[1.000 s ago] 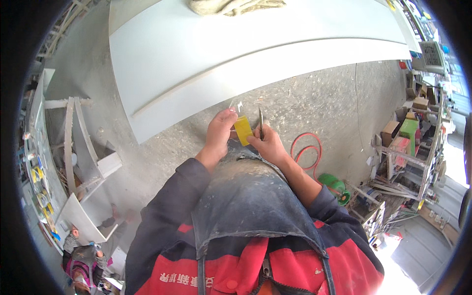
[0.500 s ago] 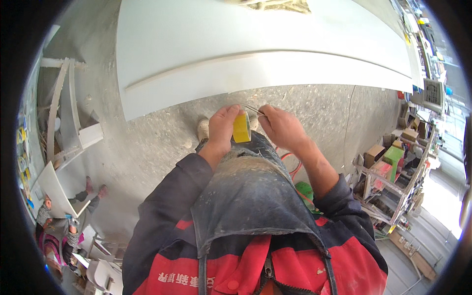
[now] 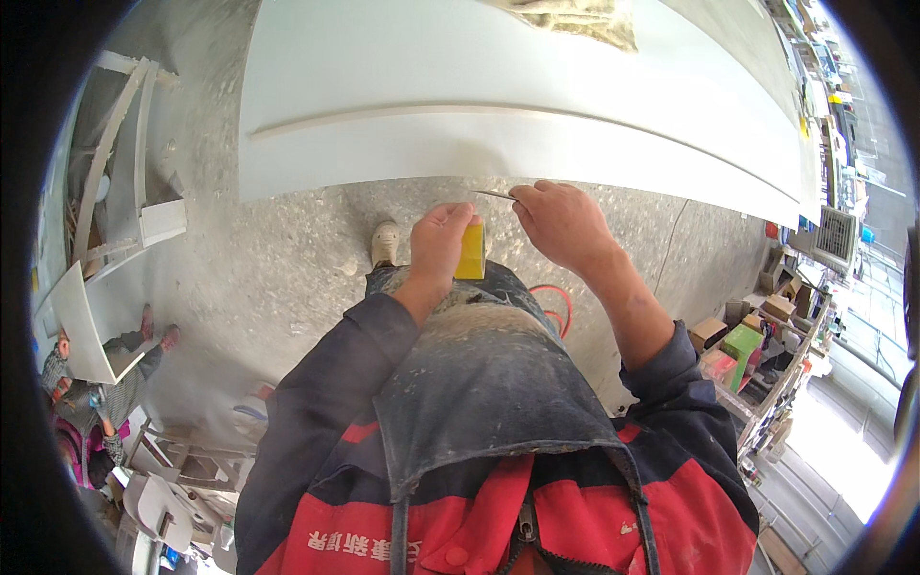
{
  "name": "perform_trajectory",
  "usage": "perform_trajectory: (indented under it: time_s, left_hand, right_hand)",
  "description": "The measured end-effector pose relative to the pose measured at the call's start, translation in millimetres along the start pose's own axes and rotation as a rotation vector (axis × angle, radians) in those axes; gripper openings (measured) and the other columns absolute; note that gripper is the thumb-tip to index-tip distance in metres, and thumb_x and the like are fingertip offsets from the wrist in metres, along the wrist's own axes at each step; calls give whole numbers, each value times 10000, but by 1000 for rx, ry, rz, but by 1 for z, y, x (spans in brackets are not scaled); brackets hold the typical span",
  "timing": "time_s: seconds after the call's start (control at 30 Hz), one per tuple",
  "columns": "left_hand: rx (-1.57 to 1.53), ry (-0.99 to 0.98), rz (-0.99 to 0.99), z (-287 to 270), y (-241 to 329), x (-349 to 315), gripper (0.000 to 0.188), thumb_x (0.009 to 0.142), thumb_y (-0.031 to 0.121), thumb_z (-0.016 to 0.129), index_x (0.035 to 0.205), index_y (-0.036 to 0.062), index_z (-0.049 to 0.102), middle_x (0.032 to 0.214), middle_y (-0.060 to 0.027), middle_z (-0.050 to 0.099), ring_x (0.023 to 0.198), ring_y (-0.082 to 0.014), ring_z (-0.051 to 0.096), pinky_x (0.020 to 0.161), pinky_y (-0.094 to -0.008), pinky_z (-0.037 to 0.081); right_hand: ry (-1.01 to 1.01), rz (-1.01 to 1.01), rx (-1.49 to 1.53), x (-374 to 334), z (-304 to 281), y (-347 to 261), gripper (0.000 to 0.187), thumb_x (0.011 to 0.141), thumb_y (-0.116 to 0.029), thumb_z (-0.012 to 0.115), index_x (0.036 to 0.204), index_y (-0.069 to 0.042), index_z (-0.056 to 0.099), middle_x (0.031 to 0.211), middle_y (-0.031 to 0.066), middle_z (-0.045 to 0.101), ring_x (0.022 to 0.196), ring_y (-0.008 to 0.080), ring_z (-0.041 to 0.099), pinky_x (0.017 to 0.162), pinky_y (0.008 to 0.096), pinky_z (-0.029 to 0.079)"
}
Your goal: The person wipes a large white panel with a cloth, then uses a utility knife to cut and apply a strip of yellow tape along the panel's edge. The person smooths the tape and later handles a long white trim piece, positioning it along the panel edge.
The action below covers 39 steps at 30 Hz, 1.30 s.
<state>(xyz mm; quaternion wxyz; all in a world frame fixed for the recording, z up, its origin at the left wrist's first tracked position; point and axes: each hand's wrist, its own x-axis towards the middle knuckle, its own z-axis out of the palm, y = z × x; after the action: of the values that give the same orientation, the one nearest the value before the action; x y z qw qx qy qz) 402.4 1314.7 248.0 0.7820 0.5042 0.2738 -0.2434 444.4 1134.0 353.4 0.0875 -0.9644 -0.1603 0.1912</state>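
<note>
A roll of yellow tape (image 3: pixel 471 254) hangs upright in my left hand (image 3: pixel 439 240), whose thumb and fingers are closed on its rim. My right hand (image 3: pixel 561 225) is wrapped round a thin, pointed metal tool (image 3: pixel 494 195); its tip points left, and the grip is hidden in the fist, so its kind is unclear. Tool and tape are apart. Both hands are above my lap, just short of the near edge of a large white panel (image 3: pixel 364 153). Along that panel runs a narrow raised strip (image 3: pixel 431 111).
A beige cloth (image 3: pixel 585 17) lies on the panel's far part. To the right stands a rack with boxes, one a green box (image 3: pixel 743 347). A red hose (image 3: pixel 565 302) lies by my legs. At left are a wooden frame (image 3: pixel 107 153) and another person (image 3: pixel 101 402) with a white board.
My right hand has moved up and right with the metal tool, drawing its tip away from the tape roll. My left hand keeps the roll. The whole view has shifted slightly.
</note>
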Motion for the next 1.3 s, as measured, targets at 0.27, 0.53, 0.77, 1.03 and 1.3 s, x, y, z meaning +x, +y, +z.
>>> perform_trajectory:
  time_s: [0.27, 0.53, 0.77, 1.03, 1.3]
  left_hand:
    - [29, -1, 22, -1, -3, 1, 202, 1001, 224, 691, 1032, 28, 728, 944, -41, 747, 850, -112, 676, 799, -265, 527]
    - [31, 1, 26, -1, -1, -1, 201, 1002, 221, 687, 1036, 28, 733, 946, -38, 748, 849, -110, 674, 798, -266, 526]
    - [87, 9, 27, 0, 5, -3, 214, 1007, 230, 680, 1034, 24, 735, 945, -44, 749, 849, -108, 673, 793, -263, 522]
    - [45, 2, 36, -2, -1, 1, 211, 1012, 232, 676, 1036, 31, 736, 949, -44, 747, 847, -107, 669, 787, -263, 521]
    - [80, 17, 35, -3, -4, 2, 216, 1002, 226, 676, 1021, 21, 739, 953, -43, 754, 852, -112, 670, 789, -266, 519]
  right_hand:
    - [-68, 36, -36, 3, -6, -4, 234, 1005, -209, 549, 1076, -43, 697, 935, 168, 708, 917, 375, 701, 833, 487, 557]
    - [-22, 8, -49, 5, -4, -5, 147, 940, -126, 564, 960, -31, 674, 912, 175, 706, 883, 383, 714, 771, 486, 585]
    - [-52, 3, -132, 9, -5, -9, 179, 992, -190, 591, 1030, -51, 696, 899, 146, 710, 866, 348, 714, 779, 459, 578]
    - [-25, -42, -168, 15, -5, -14, 145, 962, -173, 609, 982, -52, 686, 877, 142, 705, 823, 337, 720, 729, 442, 589]
    - [-65, 53, -197, 2, -9, 4, 159, 969, -172, 580, 967, -56, 688, 901, 153, 703, 887, 364, 710, 777, 476, 580]
